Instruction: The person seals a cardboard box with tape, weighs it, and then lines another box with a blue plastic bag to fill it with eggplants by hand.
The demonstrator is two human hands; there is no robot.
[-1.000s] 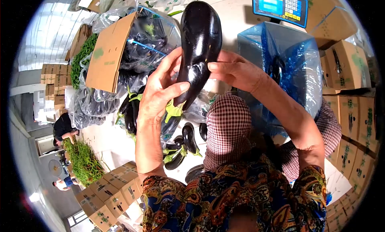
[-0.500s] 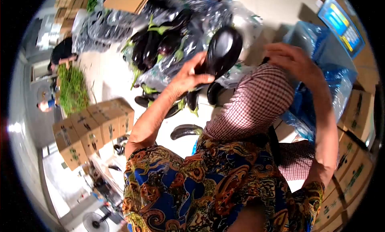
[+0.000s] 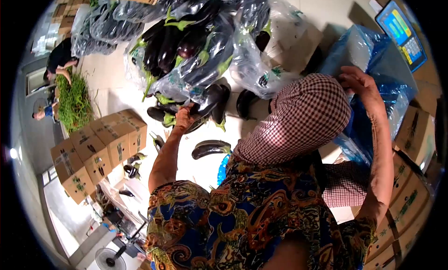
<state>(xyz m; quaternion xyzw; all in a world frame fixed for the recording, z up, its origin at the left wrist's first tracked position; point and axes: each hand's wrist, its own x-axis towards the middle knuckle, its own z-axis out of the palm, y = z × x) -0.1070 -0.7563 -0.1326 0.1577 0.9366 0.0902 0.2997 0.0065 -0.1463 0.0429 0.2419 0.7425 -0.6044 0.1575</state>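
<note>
My left hand (image 3: 185,119) reaches down to the floor, its fingers closed on the end of a dark purple eggplant (image 3: 209,100). More loose eggplants lie close around it, some partly under clear plastic. Just beyond is a heap of glossy eggplants (image 3: 169,50) with green stems, in and under clear plastic bags (image 3: 254,69). One single eggplant (image 3: 210,149) rests nearer to me on the pale floor. My right hand (image 3: 359,83) hangs beside my checked knee at the blue plastic liner (image 3: 392,97) of a box, its fingers loosely bent and apart, with nothing seen in them.
At the right a blue scale display (image 3: 402,34) stands behind the lined box, with stacked cartons (image 3: 410,195) below. Cartons (image 3: 95,148) form a row at left. Beyond them a person (image 3: 60,60) bends over a green vegetable pile (image 3: 73,102). A fan (image 3: 110,259) stands lower left.
My left hand has moved down and left, from holding up a large eggplant to the loose ones on the floor. My right hand has shifted slightly right, off my knee.
</note>
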